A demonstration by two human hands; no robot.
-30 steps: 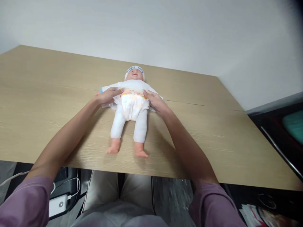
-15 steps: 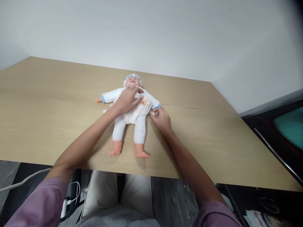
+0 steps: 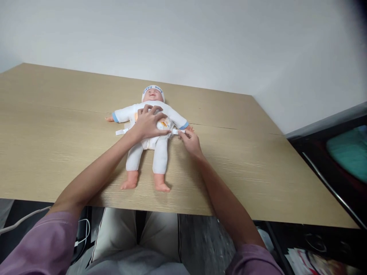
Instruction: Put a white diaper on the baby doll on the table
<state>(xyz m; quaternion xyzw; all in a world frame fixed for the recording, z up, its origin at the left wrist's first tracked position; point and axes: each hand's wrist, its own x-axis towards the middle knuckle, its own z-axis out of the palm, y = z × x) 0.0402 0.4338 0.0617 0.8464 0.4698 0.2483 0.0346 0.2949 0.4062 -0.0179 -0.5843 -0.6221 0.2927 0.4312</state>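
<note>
A baby doll (image 3: 161, 158) in a white suit with blue cuffs and a printed white hat lies on its back, feet toward me. A white diaper (image 3: 149, 144) is around its hips. My left hand (image 3: 150, 124) rests over the diaper's front and the doll's belly, fingers spread and bent. Between thumb and fingertips, my right hand (image 3: 189, 141) pinches a white diaper tab (image 3: 175, 131), pulled out sideways near the doll's cuff. The opposite diaper tab (image 3: 121, 132) sticks out loose on the left side.
The doll lies on a wooden table (image 3: 243, 164) with a thin seam across it. A pale wall (image 3: 183, 42) stands behind. To the right is a dark object with a teal panel (image 3: 348, 152). A white cable (image 3: 25, 219) hangs at lower left, and papers (image 3: 305, 261) lie at lower right.
My right hand has drawn the diaper tab outward, so it now shows stretched. My left hand has settled lower onto the diaper's front with fingers spread. The view has shifted slightly.
</note>
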